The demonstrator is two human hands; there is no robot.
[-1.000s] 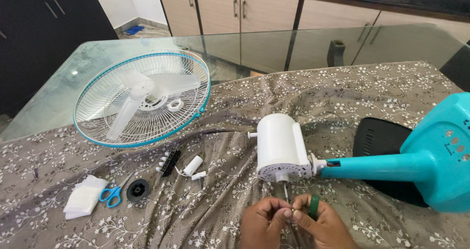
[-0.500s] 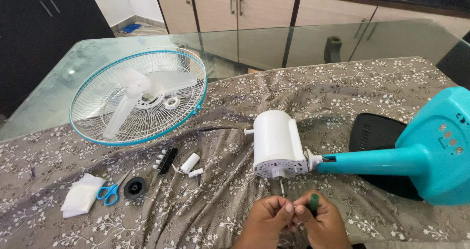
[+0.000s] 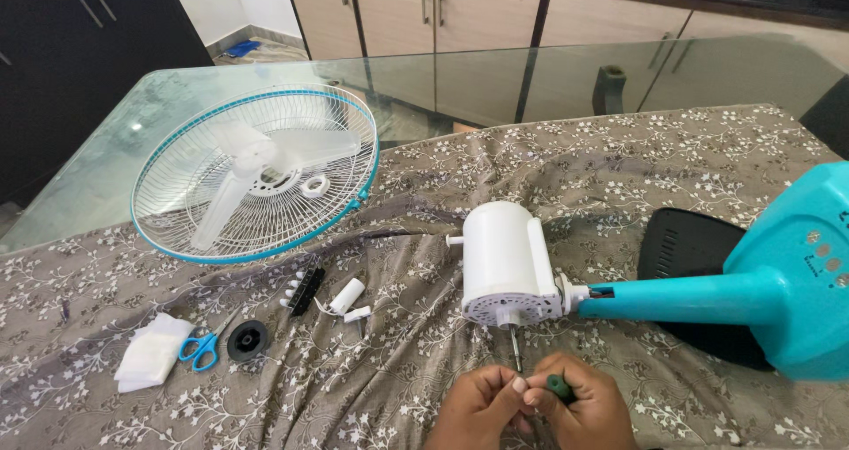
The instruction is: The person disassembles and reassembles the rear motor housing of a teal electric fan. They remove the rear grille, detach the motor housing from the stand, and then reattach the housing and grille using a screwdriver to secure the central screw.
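Note:
A white fan motor housing [image 3: 506,264] lies on the patterned cloth, joined to a teal fan stand [image 3: 752,291] on the right. Its thin metal shaft [image 3: 516,347] points toward me. My left hand [image 3: 482,406] pinches at the tip of the shaft with thumb and fingers. Beside it, my right hand [image 3: 579,406] is closed around a small dark green tool handle [image 3: 559,386]. Both hands touch each other just below the motor.
A white and teal fan grille [image 3: 255,171] with blade and ring parts lies at the left on the glass table [image 3: 495,74]. Blue scissors [image 3: 202,348], a black round cap [image 3: 248,339], a white cloth pad [image 3: 152,353], a black switch block [image 3: 305,291] and a white capacitor [image 3: 347,295] lie nearby.
My hands stay at the shaft tip with only small finger shifts. The view has drifted slightly, nothing on the table has moved.

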